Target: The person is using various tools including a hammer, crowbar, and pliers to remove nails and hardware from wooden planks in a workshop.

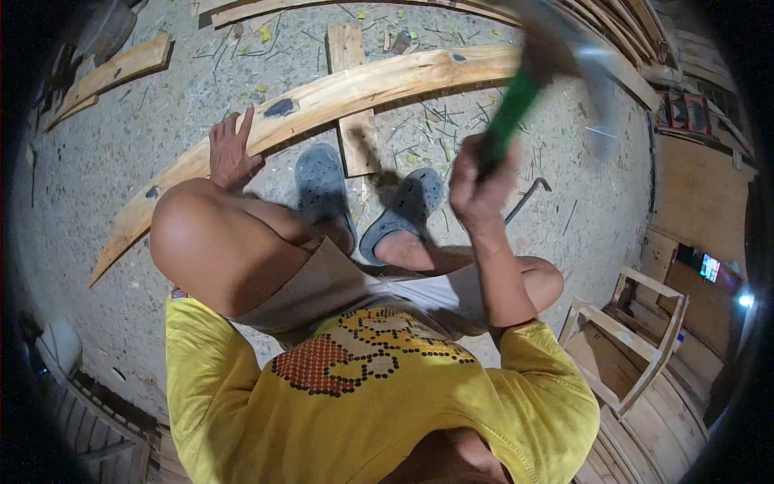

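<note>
My left hand lies on a long pale plank on the floor, its fingers stretched out and apart. Dark knots mark the wood near those fingers. Raised in front of my right knee, my right hand is closed round the green handle of a hammer. The hammer's head is smeared by motion and overlaps the plank's right end in view. Beneath the plank a shorter board runs crosswise.
My feet in grey clogs are close to the plank. A dark pry bar lies right of my right hand. Nails and wood chips are scattered over the concrete floor. Another board lies far left; a wooden frame stands at right.
</note>
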